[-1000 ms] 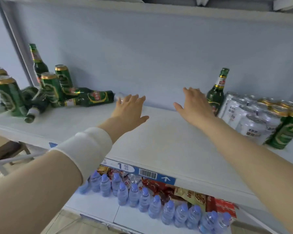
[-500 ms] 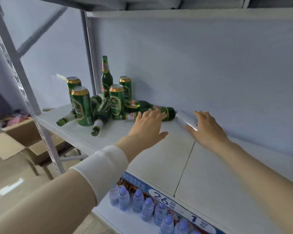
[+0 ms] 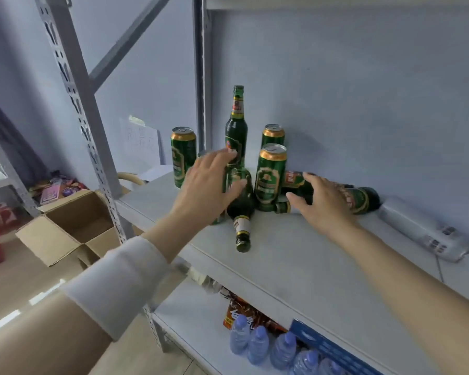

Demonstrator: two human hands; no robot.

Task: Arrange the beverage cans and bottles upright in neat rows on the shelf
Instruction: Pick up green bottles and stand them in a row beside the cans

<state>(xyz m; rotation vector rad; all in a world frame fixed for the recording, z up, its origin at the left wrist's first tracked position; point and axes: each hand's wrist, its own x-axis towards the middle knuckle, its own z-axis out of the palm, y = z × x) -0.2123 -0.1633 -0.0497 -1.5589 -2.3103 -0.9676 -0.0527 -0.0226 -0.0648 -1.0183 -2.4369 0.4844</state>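
Two spread, empty hands: left grip (image 3: 210, 182) nearest the toppled green glass bottle (image 3: 241, 209), neck pointing shelf-front; right grip (image 3: 321, 204) over another.

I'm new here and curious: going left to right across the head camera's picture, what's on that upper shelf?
Left green can → upright bottle → front green can → lying bottle under the right hand → fallen silver can.

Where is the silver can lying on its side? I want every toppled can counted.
In the head view, the silver can lies on the white shelf at far right against the back wall, beyond the right hand.
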